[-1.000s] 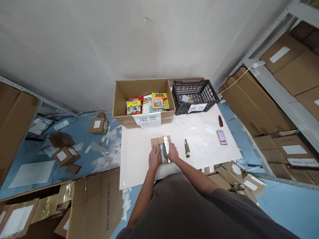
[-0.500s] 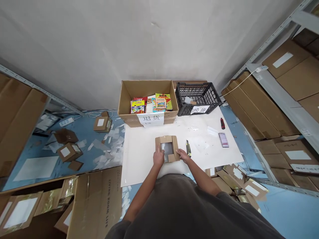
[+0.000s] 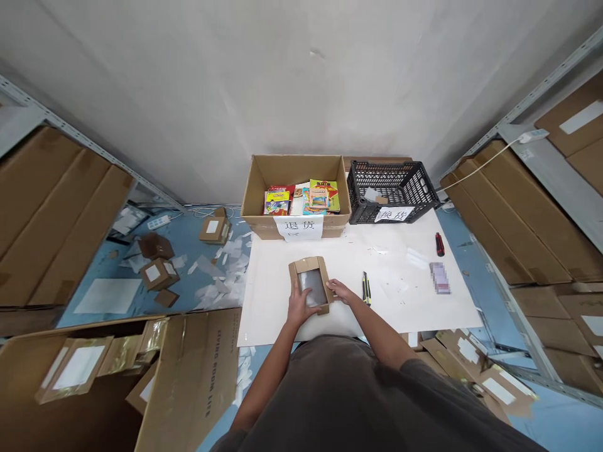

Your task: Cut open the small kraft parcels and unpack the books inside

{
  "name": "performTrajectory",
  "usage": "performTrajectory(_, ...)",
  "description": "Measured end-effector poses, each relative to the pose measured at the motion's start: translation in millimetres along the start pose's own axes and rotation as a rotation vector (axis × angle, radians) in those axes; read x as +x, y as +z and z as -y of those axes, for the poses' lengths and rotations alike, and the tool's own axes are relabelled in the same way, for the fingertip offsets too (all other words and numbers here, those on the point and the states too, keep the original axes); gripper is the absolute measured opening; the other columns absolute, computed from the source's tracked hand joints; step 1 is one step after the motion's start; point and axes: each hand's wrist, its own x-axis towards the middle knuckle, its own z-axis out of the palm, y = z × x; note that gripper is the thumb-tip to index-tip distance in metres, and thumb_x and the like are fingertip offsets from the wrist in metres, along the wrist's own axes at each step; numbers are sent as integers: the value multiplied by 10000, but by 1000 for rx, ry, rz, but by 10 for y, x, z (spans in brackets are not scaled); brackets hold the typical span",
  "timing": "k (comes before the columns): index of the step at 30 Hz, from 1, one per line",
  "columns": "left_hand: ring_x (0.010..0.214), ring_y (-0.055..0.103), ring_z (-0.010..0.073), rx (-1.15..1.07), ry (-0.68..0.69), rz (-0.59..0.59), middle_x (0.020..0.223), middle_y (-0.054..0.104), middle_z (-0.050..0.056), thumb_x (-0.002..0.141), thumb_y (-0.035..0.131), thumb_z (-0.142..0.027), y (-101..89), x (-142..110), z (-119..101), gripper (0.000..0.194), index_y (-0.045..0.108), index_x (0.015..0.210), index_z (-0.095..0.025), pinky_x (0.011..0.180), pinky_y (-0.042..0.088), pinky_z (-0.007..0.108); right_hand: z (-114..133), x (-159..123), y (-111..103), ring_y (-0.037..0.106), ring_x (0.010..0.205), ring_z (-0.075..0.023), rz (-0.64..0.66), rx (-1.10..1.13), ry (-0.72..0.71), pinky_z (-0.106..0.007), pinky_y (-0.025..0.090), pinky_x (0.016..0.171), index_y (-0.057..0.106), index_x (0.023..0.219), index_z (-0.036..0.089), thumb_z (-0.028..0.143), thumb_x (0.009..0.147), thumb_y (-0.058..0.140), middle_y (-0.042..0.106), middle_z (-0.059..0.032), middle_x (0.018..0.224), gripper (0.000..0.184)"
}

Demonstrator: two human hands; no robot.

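Observation:
A small open cardboard box (image 3: 308, 263) is between my two hands over the white table (image 3: 268, 282), tilted slightly. Inside its opening shows a shiny grey surface (image 3: 315, 285), perhaps plastic-wrapped; its kind I cannot tell. My left hand (image 3: 299, 307) grips the box at its left and near side, thumb reaching over the opening. At the right edge, my right hand (image 3: 341, 292) pinches the cardboard wall. Just right of that hand lies a yellow-and-black box cutter (image 3: 366, 288). The undersides of the fingers are hidden.
Behind stand a large carton (image 3: 258, 226) of colourful booklets and a black plastic crate (image 3: 362, 210), both with paper signs. A red-and-black tool (image 3: 440, 244) and a blurred purple item (image 3: 440, 278) lie at right. Another big carton (image 3: 202, 370) stands front left, and shelves with cartons flank both sides.
The view has swung left, so the scene sits further right. My left thumb now spreads over the opening. The small inner flap near the box's lower right no longer covers the grey surface.

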Motion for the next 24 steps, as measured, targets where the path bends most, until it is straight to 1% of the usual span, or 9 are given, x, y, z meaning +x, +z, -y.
performTrajectory(2,1553,216,437,-8,-26,-23,1727,90,148,567,941,-521,22,2,-6,902,587,1348,-242,1139,424,560,129,33,8,608,823,-199,-213,-218,-97,-328,487,768,598,1039,256,482,843,695,650,-17,907,315)
performTrajectory(4,1555,219,428,-11,-57,-32,1722,117,165,571,937,-523,60,10,-43,954,538,1392,-241,1124,438,556,234,49,47,610,952,-229,-449,-469,-327,-351,478,866,633,1051,236,318,876,639,659,-60,988,193)
performTrajectory(5,1558,214,423,-13,-70,-35,1721,125,171,579,931,-527,82,13,-65,971,517,1409,-240,1120,442,553,275,60,93,602,1018,-243,-500,-591,-447,-358,466,913,653,1026,224,252,886,602,663,-82,1028,152)
performTrajectory(7,1563,202,417,-15,-89,-41,1721,128,179,594,918,-544,125,14,-101,992,490,1434,-235,1120,440,549,329,97,244,595,1086,-263,-418,-807,-595,-367,452,963,689,964,207,164,891,543,679,-112,1068,169)
performTrajectory(10,1566,181,427,-13,-83,-49,1725,120,172,603,911,-555,161,2,-94,946,531,1408,-233,1134,423,562,358,186,527,594,1162,-284,-199,-993,-626,-389,455,1018,727,1055,188,97,836,560,695,-131,1185,290)
performTrajectory(14,1571,154,432,-18,-12,-57,1727,176,82,656,912,-470,147,-18,5,561,717,1134,-248,1168,397,580,483,320,683,340,1491,-273,-235,-964,-741,-444,321,1210,544,1471,186,39,795,538,452,-127,1586,691)
performTrajectory(17,1579,110,431,-40,74,-10,1702,267,25,708,893,-401,112,-2,60,258,765,850,-229,1191,373,600,780,454,617,180,1570,-270,-194,-976,-730,-480,237,1257,421,1571,196,17,784,533,315,-119,1670,815)
performTrajectory(20,1582,86,429,-61,95,24,1686,307,-7,722,887,-383,60,40,85,203,764,732,-222,1200,363,619,1120,604,568,237,1549,-280,-116,-1032,-650,-457,249,1253,455,1543,173,-13,749,544,390,-141,1623,820)
performTrajectory(24,1578,115,420,-85,61,25,1669,342,-3,736,880,-393,-23,72,148,192,783,736,-227,1190,383,612,1224,698,638,417,1418,-261,-225,-971,-665,-414,330,1201,553,1436,189,5,814,497,539,-128,1473,651)
